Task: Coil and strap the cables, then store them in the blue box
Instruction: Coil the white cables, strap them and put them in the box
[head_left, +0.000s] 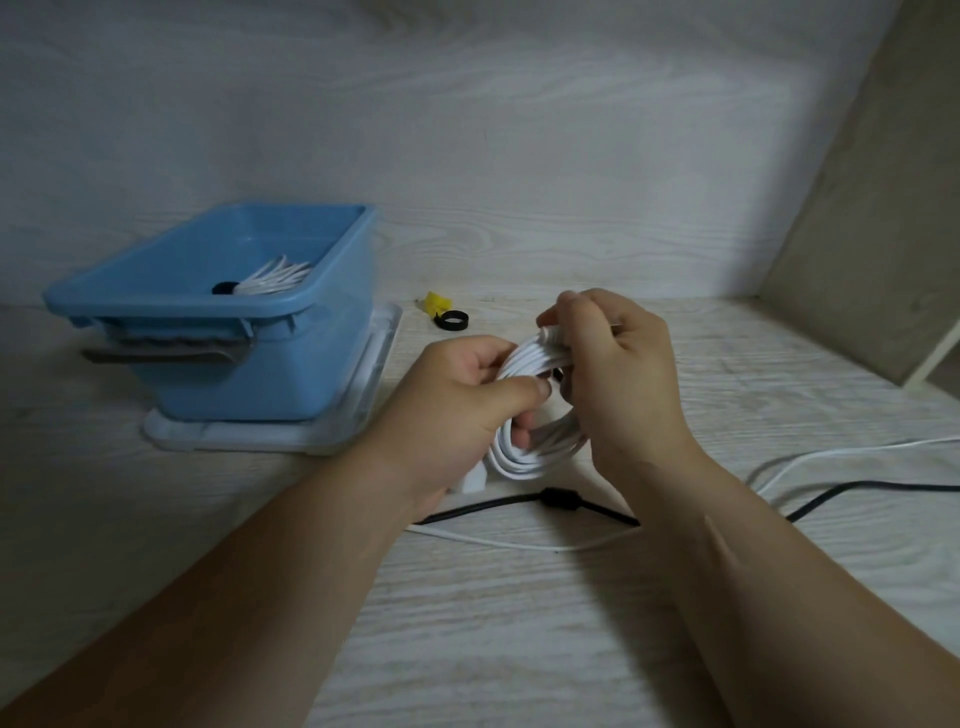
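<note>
One strapped white coil (275, 278) inside blue box (291, 374).

Smooth glossy blue plastic box (291, 374), matt pale wood-grain table (571, 623), smooth white plastic-sheathed coiled cable (524, 457).

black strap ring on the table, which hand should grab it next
Probably the right hand: the black strap ring lies just beyond it, while the left hand grips the white coil.
</note>
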